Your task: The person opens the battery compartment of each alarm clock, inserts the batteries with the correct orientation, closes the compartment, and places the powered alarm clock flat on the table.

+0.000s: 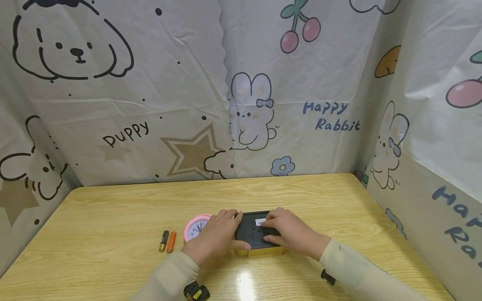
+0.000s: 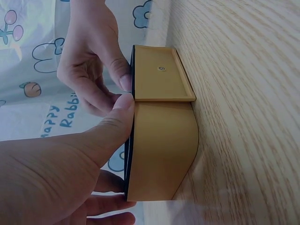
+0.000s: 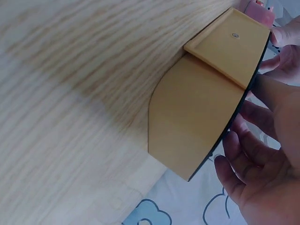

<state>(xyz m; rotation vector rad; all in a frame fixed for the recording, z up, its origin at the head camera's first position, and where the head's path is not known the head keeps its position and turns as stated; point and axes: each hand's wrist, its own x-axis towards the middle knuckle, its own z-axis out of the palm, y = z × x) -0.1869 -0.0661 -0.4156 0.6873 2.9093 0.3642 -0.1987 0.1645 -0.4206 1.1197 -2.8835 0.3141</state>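
A yellow box-shaped device point(image 1: 265, 251) lies on the table with its black back panel point(image 1: 248, 230) facing up. The panel bears a white label point(image 1: 260, 222) and small dark knobs or holes. My left hand point(image 1: 216, 234) grips the device's left end, thumb on the near edge and fingers over the far edge. On the panel's right part, my right hand point(image 1: 293, 232) rests with bent fingers and thumb touching it. Whether those fingertips pinch something is hidden. The left wrist view shows the device's yellow side point(image 2: 159, 145) and both thumbs at the black rim.
Partly behind my left hand is a pink round clock point(image 1: 192, 228). To its left, a black-and-gold battery point(image 1: 163, 241) and an orange battery point(image 1: 171, 242) lie side by side. A patterned cloth point(image 1: 188, 92) hangs beyond the wooden table's point(image 1: 113, 267) back edge.
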